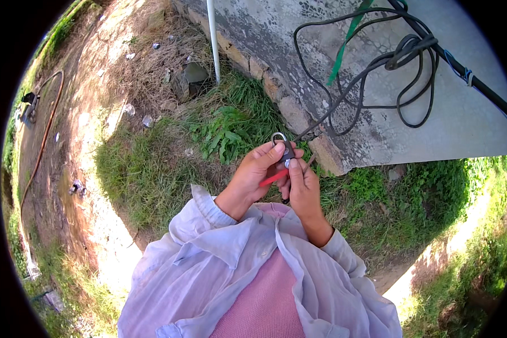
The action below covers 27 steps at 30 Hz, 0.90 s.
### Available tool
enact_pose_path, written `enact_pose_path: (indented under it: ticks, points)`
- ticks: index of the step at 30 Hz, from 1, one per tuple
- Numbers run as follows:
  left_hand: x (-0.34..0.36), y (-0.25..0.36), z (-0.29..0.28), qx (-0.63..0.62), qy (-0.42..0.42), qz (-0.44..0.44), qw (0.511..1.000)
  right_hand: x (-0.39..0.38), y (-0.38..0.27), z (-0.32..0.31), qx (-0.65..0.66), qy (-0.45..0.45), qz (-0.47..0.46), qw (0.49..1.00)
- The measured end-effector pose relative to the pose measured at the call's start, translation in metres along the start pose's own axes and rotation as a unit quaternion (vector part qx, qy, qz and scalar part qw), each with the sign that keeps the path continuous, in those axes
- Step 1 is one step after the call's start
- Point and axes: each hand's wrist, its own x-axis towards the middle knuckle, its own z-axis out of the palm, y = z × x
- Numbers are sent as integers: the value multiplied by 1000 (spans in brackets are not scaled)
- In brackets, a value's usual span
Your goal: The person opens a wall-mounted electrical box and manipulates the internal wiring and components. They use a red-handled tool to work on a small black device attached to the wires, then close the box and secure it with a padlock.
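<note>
In front of my chest, my left hand (252,173) is closed on a dark padlock (288,152), thumb across its body. The silvery shackle points up and away from me. My right hand (303,188) is closed too, its thumb and fingers pinching a small shiny piece, seemingly a key (288,163), at the padlock's lower edge. A red strip-like piece (273,178) slants between the two hands, partly covered by fingers; its kind is unclear. A small black end shows below it, by the right palm.
A concrete slab (462,129) with a broken stone edge lies ahead right. On it rests a loosely coiled black cable (394,62) with a green strap (343,50). A white pole (213,39) stands ahead. Grass, weeds and a dark stone (191,79) lie beyond my hands; a brown hose (44,138) runs far left.
</note>
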Motion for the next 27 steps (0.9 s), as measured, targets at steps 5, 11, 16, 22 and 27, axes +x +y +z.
enact_pose_path:
  ticks: [5,11,16,22,27]
  points:
    - [3,-5,3,1,1,2,1000,0,3,-2,26,3,1,1000]
    - [1,-6,10,4,8,20,1000,4,7,0,-223,85,-246,939]
    - [2,-8,10,-5,11,24,1000,5,10,0,-246,98,-260,929]
    - [2,-7,6,-13,7,19,1000,1,7,-1,-23,32,-53,998]
    - [2,-10,1,-35,-4,16,999,-1,1,-1,41,24,19,999]
